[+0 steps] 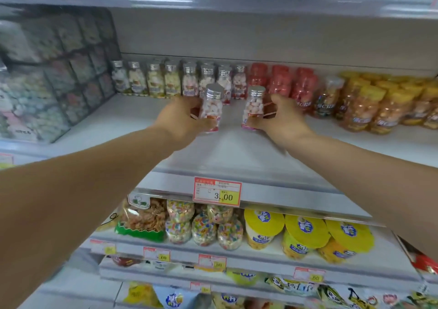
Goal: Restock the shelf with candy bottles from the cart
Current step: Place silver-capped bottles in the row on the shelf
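Caps (214, 90) point up: left hand (182, 119) grips left bottle (211, 110), right hand (283, 116) right bottle (254, 109).

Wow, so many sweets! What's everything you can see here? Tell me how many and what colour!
shelf: one, white, middle of view.
left bottle: one, clear with a silver cap, in front of the back row.
right bottle: one, clear with a silver cap, beside it.
back-row bottles: at least eight, silver-capped, along the shelf's back.
red bottles: several, red, right of that row.
yellow-capped bottles: many, orange, far right.
price tag: one, red and yellow, shelf edge.
yellow-lidded cups: three, shelf below.
left grip: bare hand, holds the left bottle.
right grip: bare hand, holds the right bottle.
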